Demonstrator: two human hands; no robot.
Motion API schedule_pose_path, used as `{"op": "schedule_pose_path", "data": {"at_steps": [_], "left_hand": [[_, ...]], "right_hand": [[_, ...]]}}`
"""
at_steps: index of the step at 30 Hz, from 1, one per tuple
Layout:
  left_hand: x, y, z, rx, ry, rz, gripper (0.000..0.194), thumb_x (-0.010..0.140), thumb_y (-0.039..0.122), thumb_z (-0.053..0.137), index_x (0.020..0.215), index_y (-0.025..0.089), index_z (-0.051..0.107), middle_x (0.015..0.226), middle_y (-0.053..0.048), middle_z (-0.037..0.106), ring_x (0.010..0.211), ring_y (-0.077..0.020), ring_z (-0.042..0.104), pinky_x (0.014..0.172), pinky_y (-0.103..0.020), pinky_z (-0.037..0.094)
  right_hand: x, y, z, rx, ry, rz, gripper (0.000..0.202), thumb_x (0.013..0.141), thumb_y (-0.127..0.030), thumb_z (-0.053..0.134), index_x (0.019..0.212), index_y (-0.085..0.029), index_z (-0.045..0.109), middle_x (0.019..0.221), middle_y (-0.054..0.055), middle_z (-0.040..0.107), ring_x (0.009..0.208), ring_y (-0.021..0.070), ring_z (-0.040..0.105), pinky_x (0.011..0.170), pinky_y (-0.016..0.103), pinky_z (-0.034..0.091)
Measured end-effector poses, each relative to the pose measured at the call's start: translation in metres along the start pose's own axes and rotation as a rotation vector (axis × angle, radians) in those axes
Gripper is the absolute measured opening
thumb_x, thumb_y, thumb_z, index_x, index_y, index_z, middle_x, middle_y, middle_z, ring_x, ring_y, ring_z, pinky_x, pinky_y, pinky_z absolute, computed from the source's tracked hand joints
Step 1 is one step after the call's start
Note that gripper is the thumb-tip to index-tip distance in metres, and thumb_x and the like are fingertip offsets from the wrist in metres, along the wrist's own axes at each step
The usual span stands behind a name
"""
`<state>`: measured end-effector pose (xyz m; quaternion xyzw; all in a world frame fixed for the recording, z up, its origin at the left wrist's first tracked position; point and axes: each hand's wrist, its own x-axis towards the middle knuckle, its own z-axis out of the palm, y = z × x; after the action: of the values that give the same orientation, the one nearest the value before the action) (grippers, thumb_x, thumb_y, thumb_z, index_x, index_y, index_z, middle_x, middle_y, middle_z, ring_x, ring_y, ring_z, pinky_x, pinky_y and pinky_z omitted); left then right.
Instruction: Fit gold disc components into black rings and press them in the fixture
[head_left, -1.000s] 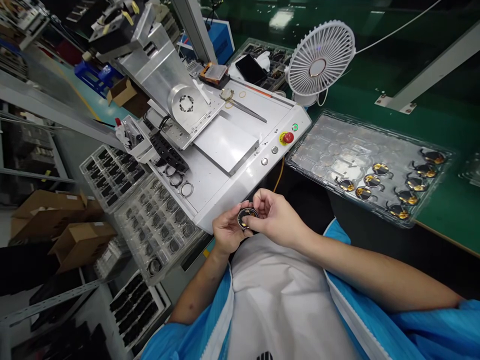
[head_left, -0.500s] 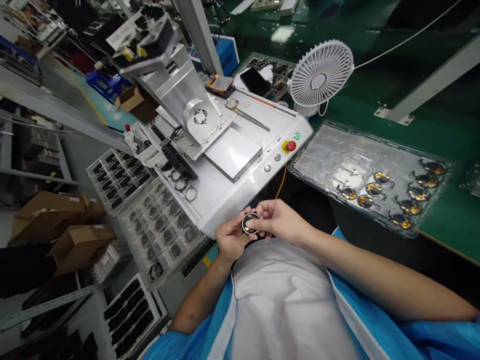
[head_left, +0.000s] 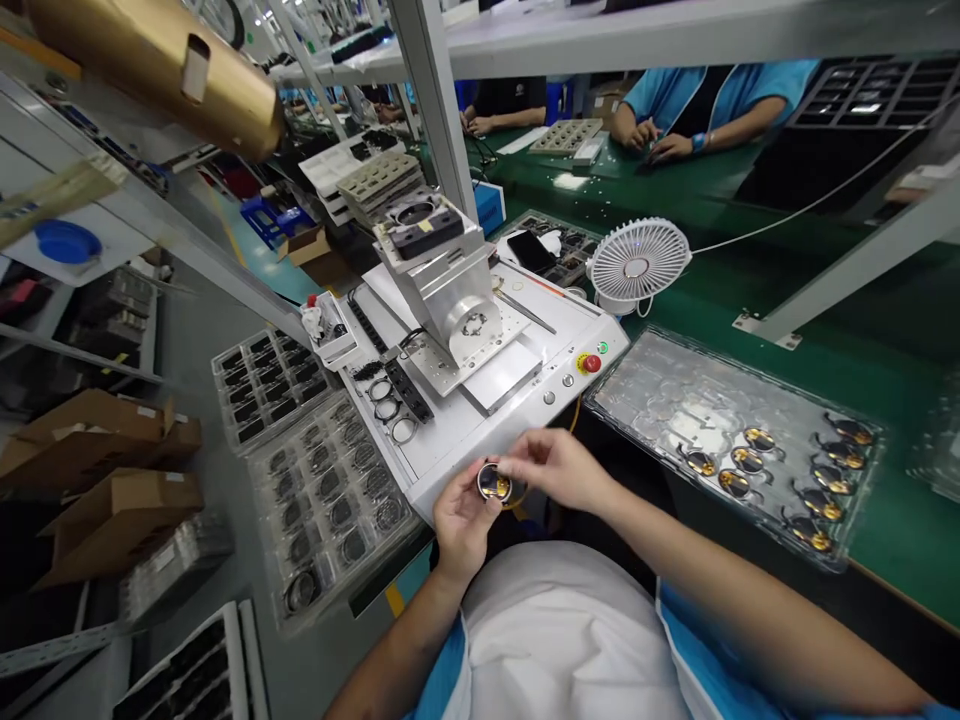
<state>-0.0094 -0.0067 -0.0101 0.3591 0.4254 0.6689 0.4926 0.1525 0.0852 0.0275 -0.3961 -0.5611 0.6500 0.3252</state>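
My left hand (head_left: 463, 520) grips a round, watch-like case (head_left: 493, 484) by its edge. The case has a pale metal rim, with black and gold parts showing inside. Over its upper right edge, the closed thumb and fingers of my right hand (head_left: 553, 468) touch it; whether they pinch a small piece as well is hidden. Both hands are in front of my body, just off the front edge of a white machine (head_left: 450, 462). On the machine stands a metal fixture (head_left: 474, 325), and several loose rings (head_left: 403, 430) lie at its left.
A clear tray (head_left: 645, 385) with several black-and-gold round parts is on the right. Another tray (head_left: 330, 490) of rings stands left. A white fan (head_left: 637, 262), a red stop button (head_left: 592, 363) and a frame post (head_left: 439, 110) are nearby. A co-worker's hands (head_left: 660, 142) show across the bench.
The view has tilted upward, bringing the far bench and co-workers into sight. My right fingers have shifted from the case's face to its upper edge, uncovering more of the inside.
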Motion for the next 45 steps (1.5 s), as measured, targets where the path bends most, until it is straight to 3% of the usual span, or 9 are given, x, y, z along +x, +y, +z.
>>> {"op": "schedule_pose_path", "data": {"at_steps": [5, 8, 12, 19, 23, 27, 32, 36, 45], "left_hand": [[-0.001, 0.009, -0.003, -0.098, -0.061, -0.129, 0.04, 0.079, 0.031, 0.085, 0.118, 0.028, 0.074, 0.117, -0.008, 0.075, 0.092, -0.0237, 0.078, 0.079, -0.036, 0.065], [-0.002, 0.007, -0.005, -0.083, -0.092, -0.123, 0.055, 0.071, 0.028, 0.091, 0.122, 0.03, 0.073, 0.113, -0.007, 0.075, 0.083, -0.0166, 0.075, 0.072, -0.027, 0.062], [-0.002, 0.004, -0.009, -0.037, -0.005, -0.129, 0.069, 0.062, 0.022, 0.096, 0.126, 0.026, 0.072, 0.116, -0.011, 0.075, 0.102, -0.0229, 0.073, 0.085, -0.032, 0.061], [0.001, 0.004, -0.005, -0.03, -0.009, -0.162, 0.06, 0.063, 0.02, 0.094, 0.12, 0.023, 0.074, 0.116, -0.012, 0.076, 0.103, -0.0236, 0.073, 0.082, -0.031, 0.061], [0.003, 0.006, 0.003, -0.014, -0.073, -0.115, 0.059, 0.065, 0.016, 0.093, 0.12, 0.025, 0.073, 0.116, -0.01, 0.077, 0.102, -0.0213, 0.074, 0.083, -0.029, 0.062], [0.003, 0.013, 0.01, 0.187, -0.075, -0.005, 0.072, 0.062, 0.009, 0.092, 0.128, 0.022, 0.068, 0.118, -0.013, 0.077, 0.104, -0.0227, 0.075, 0.09, -0.032, 0.062], [0.001, 0.016, 0.016, 0.477, -0.088, 0.1, 0.076, 0.068, 0.013, 0.089, 0.139, 0.021, 0.062, 0.128, -0.016, 0.074, 0.101, -0.025, 0.077, 0.091, -0.035, 0.063], [-0.001, 0.018, 0.017, 0.611, -0.134, 0.196, 0.071, 0.074, 0.01, 0.083, 0.14, 0.025, 0.062, 0.132, -0.013, 0.072, 0.105, -0.0258, 0.077, 0.097, -0.036, 0.062], [-0.001, 0.021, 0.017, 0.716, -0.163, 0.292, 0.069, 0.078, 0.005, 0.075, 0.142, 0.024, 0.06, 0.129, -0.011, 0.074, 0.102, -0.0227, 0.078, 0.094, -0.033, 0.064]], "right_hand": [[0.058, -0.02, -0.076, -0.668, 0.434, -0.328, 0.025, 0.092, -0.04, 0.061, 0.095, -0.019, 0.075, 0.09, 0.01, 0.069, 0.078, 0.0243, 0.061, 0.078, 0.04, 0.051], [0.079, -0.027, -0.105, -1.052, 0.261, -0.356, 0.028, 0.09, -0.031, 0.063, 0.111, -0.019, 0.077, 0.102, 0.014, 0.062, 0.092, 0.0303, 0.061, 0.083, 0.043, 0.05], [0.077, -0.026, -0.12, -1.213, 0.012, -0.45, 0.037, 0.092, -0.033, 0.064, 0.125, -0.019, 0.074, 0.103, 0.015, 0.057, 0.097, 0.0323, 0.058, 0.086, 0.044, 0.05], [0.068, -0.016, -0.132, -1.097, 0.008, -0.581, 0.029, 0.097, -0.03, 0.054, 0.104, -0.022, 0.081, 0.098, 0.014, 0.062, 0.092, 0.0293, 0.058, 0.081, 0.043, 0.05], [0.062, -0.022, -0.123, -0.92, 0.123, -0.591, 0.029, 0.096, -0.033, 0.053, 0.093, -0.022, 0.08, 0.091, 0.013, 0.066, 0.088, 0.0283, 0.062, 0.081, 0.043, 0.051], [0.029, -0.029, -0.083, -0.508, 0.251, -0.445, 0.021, 0.09, -0.041, 0.068, 0.089, -0.021, 0.074, 0.077, 0.007, 0.068, 0.069, 0.0222, 0.062, 0.068, 0.037, 0.051], [-0.024, -0.022, -0.021, -0.086, 0.062, -0.057, 0.03, 0.081, -0.047, 0.079, 0.075, -0.021, 0.065, 0.066, 0.002, 0.066, 0.055, 0.0175, 0.057, 0.051, 0.03, 0.045], [-0.04, -0.017, 0.002, -0.08, 0.026, 0.022, 0.027, 0.085, -0.044, 0.073, 0.075, -0.022, 0.062, 0.063, 0.002, 0.065, 0.052, 0.0176, 0.058, 0.049, 0.03, 0.045], [-0.04, -0.02, 0.004, -0.257, 0.035, -0.052, 0.021, 0.086, -0.036, 0.066, 0.072, -0.02, 0.061, 0.06, 0.001, 0.063, 0.051, 0.0147, 0.057, 0.047, 0.025, 0.043]]}}
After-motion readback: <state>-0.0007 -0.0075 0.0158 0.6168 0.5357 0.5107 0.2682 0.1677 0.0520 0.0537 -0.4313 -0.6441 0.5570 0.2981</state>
